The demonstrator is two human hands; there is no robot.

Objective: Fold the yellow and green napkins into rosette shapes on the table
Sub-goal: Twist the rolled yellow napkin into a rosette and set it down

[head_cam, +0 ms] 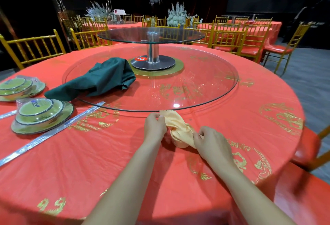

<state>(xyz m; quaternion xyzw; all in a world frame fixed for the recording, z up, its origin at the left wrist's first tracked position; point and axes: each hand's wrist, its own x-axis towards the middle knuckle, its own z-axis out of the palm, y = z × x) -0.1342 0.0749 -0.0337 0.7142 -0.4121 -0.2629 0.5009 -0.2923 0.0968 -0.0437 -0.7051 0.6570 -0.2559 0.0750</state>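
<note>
The yellow napkin (178, 128) is bunched into a rolled, twisted shape on the red tablecloth (107, 153), just in front of the glass turntable's rim. My left hand (155, 126) pinches its far upper corner. My right hand (211, 143) pinches its near right side, fingers curled on the cloth. The green napkin (100, 80) lies loose and crumpled on the left part of the glass turntable (205, 85), one end hanging off onto the tablecloth.
Two wrapped sets of stacked bowls and plates (41, 115) (18, 87) sit at the left, with wrapped chopstick packs (53, 132) beside them. A raised glass tier on a metal post (152, 49) stands at the centre. Gold chairs (232, 39) ring the table.
</note>
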